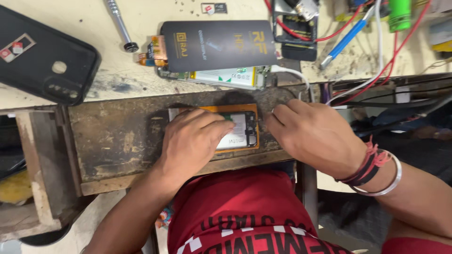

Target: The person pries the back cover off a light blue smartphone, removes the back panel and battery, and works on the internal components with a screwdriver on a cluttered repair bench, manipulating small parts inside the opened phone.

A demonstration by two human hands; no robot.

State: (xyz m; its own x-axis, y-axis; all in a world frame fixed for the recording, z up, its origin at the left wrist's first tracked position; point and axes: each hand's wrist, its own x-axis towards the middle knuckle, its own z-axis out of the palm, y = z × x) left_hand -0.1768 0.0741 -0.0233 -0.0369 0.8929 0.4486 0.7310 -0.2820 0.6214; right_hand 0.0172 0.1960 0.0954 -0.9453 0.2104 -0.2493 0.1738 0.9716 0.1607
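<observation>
An opened phone with an orange frame (pixel 240 109) lies on a worn dark wooden board (pixel 117 136), its white battery (pixel 240 134) showing. My left hand (pixel 190 141) rests flat over the phone's left part, fingers pressing down on it. My right hand (pixel 313 134) sits at the phone's right end, fingertips touching its edge; what they pinch is hidden. Red and black threads and a metal bangle circle my right wrist.
Behind the board lies a second opened phone (pixel 230 77) under a black display panel (pixel 219 44). A black phone back cover (pixel 42 56) lies far left, a metal rod (pixel 120 23) near it. Red and white wires (pixel 372 70), a blue-handled tool (pixel 346 40) and a green cylinder (pixel 400 14) crowd the right.
</observation>
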